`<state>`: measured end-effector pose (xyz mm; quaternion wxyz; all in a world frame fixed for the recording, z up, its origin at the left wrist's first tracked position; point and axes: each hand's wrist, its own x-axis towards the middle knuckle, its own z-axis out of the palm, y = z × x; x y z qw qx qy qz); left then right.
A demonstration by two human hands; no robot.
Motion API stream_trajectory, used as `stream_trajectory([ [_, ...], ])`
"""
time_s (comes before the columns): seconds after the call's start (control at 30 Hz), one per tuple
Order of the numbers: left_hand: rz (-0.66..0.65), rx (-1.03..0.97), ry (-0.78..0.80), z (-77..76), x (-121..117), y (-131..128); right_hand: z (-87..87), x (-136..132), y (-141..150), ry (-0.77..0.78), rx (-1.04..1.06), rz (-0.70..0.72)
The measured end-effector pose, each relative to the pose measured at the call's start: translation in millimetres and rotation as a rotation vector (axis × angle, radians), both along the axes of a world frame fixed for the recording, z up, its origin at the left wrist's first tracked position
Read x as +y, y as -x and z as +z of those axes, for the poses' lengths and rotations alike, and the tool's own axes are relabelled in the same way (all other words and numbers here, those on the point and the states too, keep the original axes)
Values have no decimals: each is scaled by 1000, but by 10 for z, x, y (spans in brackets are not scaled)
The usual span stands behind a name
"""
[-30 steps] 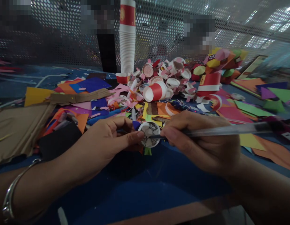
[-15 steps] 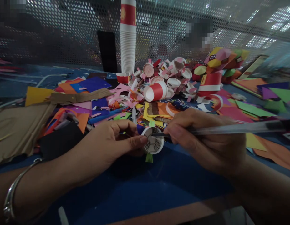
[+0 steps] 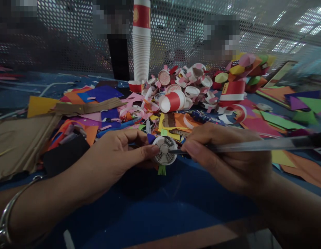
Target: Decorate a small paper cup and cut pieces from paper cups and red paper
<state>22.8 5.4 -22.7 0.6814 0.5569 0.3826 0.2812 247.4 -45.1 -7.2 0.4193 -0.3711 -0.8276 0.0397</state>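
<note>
My left hand (image 3: 118,155) pinches a small round white cup bottom (image 3: 164,150) covered with black pen lines, thumb against its left rim. Blue and green paper bits stick out from behind it. My right hand (image 3: 228,155) grips a clear pen (image 3: 253,145) whose tip touches the right part of the disc. A metal bangle (image 3: 9,214) sits on my left wrist. Both hands hover just above the blue table (image 3: 155,204).
Coloured paper scraps (image 3: 98,114) litter the table behind my hands. A red and white paper cup (image 3: 172,101) lies on its side among several cut cup rings. A tall cup stack (image 3: 141,41) stands against the perforated metal screen (image 3: 59,34). Brown card (image 3: 17,145) lies left.
The disc and both hands have shifted slightly up and left since half a second ago. The pen tip stays on the disc, now at its right-centre.
</note>
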Motion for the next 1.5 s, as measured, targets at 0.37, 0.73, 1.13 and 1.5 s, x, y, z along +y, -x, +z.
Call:
stream_trajectory([
  [0.37,-63,24,-6,-72,18,7,-1,-1,43,15,-2,44],
  [0.73,-142,58,36,-76,15,30,11,-4,41,0,1,30],
  [1.13,-80,71,18,-24,-7,22,-18,10,-4,-36,-4,8],
  [1.5,-10,-5,20,-7,4,2,4,13,21,-12,-23,35],
])
